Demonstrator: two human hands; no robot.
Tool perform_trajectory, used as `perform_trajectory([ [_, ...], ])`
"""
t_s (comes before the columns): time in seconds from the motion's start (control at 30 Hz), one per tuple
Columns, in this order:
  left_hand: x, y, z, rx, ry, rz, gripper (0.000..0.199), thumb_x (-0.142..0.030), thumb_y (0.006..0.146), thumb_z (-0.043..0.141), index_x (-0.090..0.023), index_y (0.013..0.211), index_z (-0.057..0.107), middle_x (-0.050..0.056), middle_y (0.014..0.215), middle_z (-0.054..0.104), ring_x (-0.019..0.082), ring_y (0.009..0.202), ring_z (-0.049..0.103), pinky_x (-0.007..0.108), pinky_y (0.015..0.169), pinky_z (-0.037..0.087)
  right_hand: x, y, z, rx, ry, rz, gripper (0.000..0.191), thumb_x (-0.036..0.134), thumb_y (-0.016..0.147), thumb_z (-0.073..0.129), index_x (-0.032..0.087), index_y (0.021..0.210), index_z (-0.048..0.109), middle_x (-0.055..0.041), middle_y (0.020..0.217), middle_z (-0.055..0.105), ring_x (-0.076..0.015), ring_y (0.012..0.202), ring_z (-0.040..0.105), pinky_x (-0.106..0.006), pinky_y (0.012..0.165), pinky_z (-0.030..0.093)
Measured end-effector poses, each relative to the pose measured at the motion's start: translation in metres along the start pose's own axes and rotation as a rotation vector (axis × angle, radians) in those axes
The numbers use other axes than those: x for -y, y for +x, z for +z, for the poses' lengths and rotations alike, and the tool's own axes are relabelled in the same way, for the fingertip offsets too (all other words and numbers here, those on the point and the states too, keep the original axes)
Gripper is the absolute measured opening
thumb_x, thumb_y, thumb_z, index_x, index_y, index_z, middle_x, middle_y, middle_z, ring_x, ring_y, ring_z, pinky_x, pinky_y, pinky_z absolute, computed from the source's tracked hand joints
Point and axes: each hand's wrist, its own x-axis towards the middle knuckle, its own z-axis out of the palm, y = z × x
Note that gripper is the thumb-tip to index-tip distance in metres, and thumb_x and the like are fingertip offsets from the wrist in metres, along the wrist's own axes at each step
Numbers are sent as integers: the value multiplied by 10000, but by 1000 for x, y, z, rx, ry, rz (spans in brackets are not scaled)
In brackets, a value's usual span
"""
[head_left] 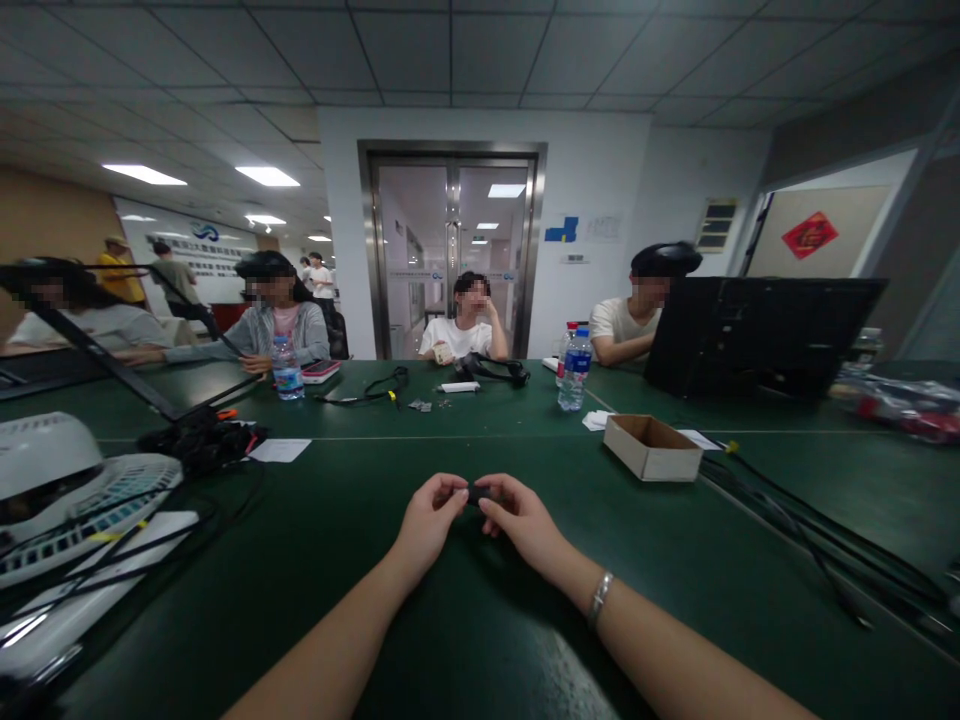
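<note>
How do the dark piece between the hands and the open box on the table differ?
The dark piece is near-black; the open box is pale outside, brown inside. The dark piece looks far smaller than the open box. The left hand and right hand hold the dark piece, while the open box rests untouched on the green table.

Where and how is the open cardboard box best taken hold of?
Pinch the near wall of the open cardboard box, probably best from above with the right hand: the top is open, leaving that thin upright wall's rim exposed, and the box stands on that hand's side.
</note>
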Motion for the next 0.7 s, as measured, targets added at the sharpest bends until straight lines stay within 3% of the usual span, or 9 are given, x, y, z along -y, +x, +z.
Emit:
perform_trajectory([
  [0.17,-1,-1,1,-27,54,19,287,-378,721,628,-176,919,576,-8,719,583,142,686,559,256,647,442,-1,0,0,4,-26,1,344,227,715,618,175,1050,556,-40,993,577,-83,597,572,-247,550,471],
  [0.33,-5,-7,2,-9,215,63,268,-444,778,563,-185,842,584,-32,629,537,128,610,522,234,585,399,-9,3,0,7,-102,8,366,115,709,559,153,1073,562,-13,785,617,-111,600,582,-252,562,471],
  [0.53,-3,-8,3,-21,287,62,325,-502,793,524,-187,835,594,-21,634,565,137,603,542,236,574,400,-15,4,1,-30,-213,-67,266,130,702,578,156,965,605,-21,799,630,-120,616,590,-250,560,477],
  [0.7,2,-6,3,15,239,97,272,-395,791,548,-206,984,580,-13,689,588,148,657,579,243,611,429,-12,3,1,-32,-158,-48,256,143,707,571,158,962,595,-15,786,627,-120,602,601,-253,561,487],
])
